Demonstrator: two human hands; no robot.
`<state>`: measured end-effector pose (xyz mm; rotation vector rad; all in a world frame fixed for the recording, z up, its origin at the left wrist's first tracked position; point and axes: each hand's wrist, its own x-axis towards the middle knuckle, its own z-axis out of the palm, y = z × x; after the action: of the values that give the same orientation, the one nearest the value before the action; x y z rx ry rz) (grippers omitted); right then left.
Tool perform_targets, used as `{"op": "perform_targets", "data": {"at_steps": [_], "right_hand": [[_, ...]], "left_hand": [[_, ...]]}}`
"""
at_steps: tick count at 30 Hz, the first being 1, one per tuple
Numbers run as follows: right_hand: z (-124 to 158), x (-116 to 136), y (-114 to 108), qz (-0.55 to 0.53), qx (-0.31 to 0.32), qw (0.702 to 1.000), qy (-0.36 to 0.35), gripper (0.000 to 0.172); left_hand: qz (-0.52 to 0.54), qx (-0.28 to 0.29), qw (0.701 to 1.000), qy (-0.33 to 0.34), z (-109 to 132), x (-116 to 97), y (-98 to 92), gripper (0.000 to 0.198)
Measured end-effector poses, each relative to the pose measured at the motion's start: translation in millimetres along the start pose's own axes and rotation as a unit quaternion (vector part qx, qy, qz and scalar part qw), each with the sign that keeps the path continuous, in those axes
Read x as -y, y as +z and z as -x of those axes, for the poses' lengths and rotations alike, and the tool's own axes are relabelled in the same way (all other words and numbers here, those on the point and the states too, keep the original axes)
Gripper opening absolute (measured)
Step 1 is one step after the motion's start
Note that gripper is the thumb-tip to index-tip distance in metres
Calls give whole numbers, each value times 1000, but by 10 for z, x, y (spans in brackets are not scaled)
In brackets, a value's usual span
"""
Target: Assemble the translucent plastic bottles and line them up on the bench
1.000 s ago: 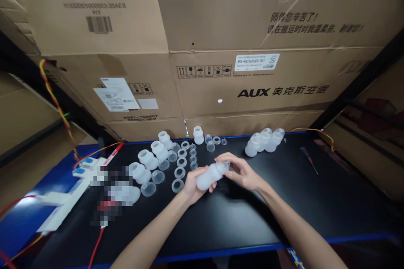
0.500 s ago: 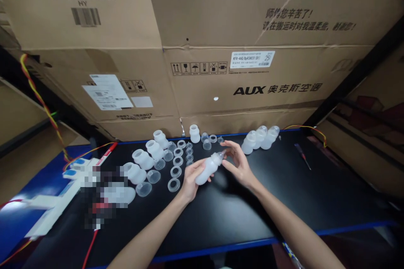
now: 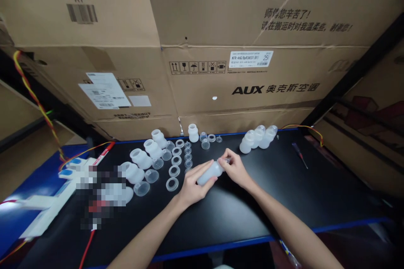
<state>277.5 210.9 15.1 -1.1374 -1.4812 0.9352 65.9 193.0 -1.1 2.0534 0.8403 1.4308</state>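
My left hand (image 3: 192,185) is wrapped round the body of a translucent white bottle (image 3: 210,172), held tilted just above the black table (image 3: 277,193). My right hand (image 3: 235,169) pinches the bottle's clear top end, fingers closed on it. Left of my hands lie rows of loose parts: several open bottle bodies (image 3: 140,158), several white rings (image 3: 172,184) and clear caps (image 3: 152,175). Three assembled bottles (image 3: 257,138) lie together at the back right.
Large cardboard boxes (image 3: 240,75) wall off the back of the table. A small screwdriver (image 3: 299,155) lies at the right. White devices and red and yellow wires (image 3: 85,153) sit at the left, beside a blurred patch. The table's blue front edge (image 3: 221,248) is near.
My right hand, open beside the bottle's top half a second ago, has closed on it again. Both hands and the bottle have sunk slightly towards the table.
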Motion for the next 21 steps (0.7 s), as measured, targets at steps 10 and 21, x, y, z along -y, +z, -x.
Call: {"op": "perform_targets", "data": {"at_steps": [10,21], "right_hand": [[-1,-11,49,10,-95,995,-30,39],[43,-99,81,35,38,990,-130,57]], "left_hand": [[-133,-10,990,45,12,74,94,51],[-245,36,967,-57,-54,129,35,39]]}}
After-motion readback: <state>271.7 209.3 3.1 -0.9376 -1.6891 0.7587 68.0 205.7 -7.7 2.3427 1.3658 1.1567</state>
